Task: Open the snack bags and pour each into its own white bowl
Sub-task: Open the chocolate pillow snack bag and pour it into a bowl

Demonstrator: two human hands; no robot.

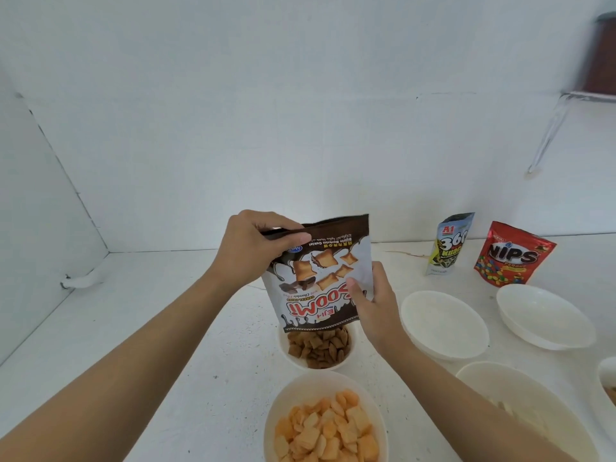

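Two grips hold one upside-down brown-and-white snack bag (320, 275): the left grip (253, 248) pinches its upturned bottom edge, and the right grip (373, 305) clasps its lower right side, thumb across the front. The bag's mouth hangs just above a white bowl (284, 348) holding brown pillow pieces (320, 348). Nearer the camera, a second bowl (276, 405) holds orange pieces (326, 428). To the right, a seed pouch (450, 245) and a red Nips bag (513, 253) stand upright on the tabletop (133, 328).

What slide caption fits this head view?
Left hand and right hand hold an upturned brown-and-white cereal pouch over a round white bowl of brown pillow-shaped snacks.
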